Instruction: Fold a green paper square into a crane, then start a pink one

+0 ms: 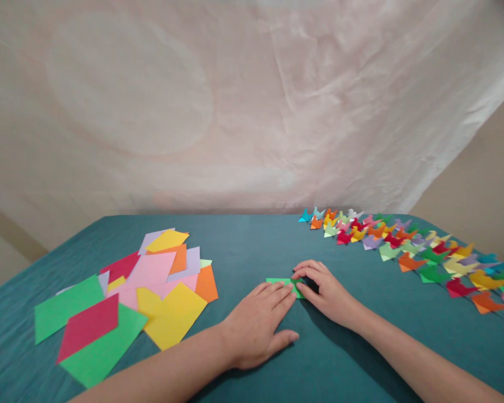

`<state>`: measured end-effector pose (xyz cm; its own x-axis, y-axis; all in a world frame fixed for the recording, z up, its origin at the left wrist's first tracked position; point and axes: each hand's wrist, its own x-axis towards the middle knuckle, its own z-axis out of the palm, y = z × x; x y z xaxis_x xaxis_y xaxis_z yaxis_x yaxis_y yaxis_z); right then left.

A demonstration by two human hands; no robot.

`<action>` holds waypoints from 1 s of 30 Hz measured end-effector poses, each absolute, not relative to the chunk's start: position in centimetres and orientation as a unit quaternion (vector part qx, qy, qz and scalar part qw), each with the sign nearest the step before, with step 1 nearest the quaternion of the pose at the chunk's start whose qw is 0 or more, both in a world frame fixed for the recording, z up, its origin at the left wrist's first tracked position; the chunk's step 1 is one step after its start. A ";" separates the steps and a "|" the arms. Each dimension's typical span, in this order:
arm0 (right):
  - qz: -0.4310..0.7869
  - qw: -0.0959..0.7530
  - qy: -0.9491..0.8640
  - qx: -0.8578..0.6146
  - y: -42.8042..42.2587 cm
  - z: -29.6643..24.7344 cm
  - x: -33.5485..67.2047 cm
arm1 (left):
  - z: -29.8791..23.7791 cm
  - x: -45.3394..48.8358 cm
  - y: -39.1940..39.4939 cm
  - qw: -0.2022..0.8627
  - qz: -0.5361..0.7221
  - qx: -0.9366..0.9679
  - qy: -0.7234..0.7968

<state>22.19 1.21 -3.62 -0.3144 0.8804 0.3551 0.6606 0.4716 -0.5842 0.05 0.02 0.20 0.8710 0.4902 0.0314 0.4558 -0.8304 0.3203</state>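
Note:
A small piece of folded green paper (273, 280) lies flat on the cloth in front of me, mostly covered by my fingers. My left hand (262, 322) rests palm down with its fingers stretched across the paper, and its thumb sticks out to the side. At the paper's right end, my right hand (321, 288) has curled fingers, with the thumb and index fingertip close together on the paper's edge. The paper's folds under the hands are hidden.
Loose colored paper sheets (174, 316) lie in an overlapping pile on the left. Several rows of small folded paper birds (409, 262) stand along the right side. A teal cloth (243, 246) covers the table, and a pale fabric sheet (243, 112) hangs behind it.

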 end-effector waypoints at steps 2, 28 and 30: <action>0.168 0.325 -0.793 -0.487 1.2 -3.6 22.1 | 0.2 0.0 0.1 0.155 0.059 0.955 0.245; 0.037 0.266 -0.887 -0.376 -0.7 -2.1 21.2 | 0.5 -0.4 1.7 0.073 0.031 0.963 0.258; 0.015 0.256 -0.892 -0.372 -0.8 -2.1 21.2 | 0.5 -0.4 1.7 0.071 0.028 0.963 0.258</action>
<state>21.19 -0.80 -2.14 -0.5925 0.6705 0.4466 0.6556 0.7234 -0.2165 -0.42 1.66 0.48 0.8651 0.5014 0.0172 0.4934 -0.8565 0.1515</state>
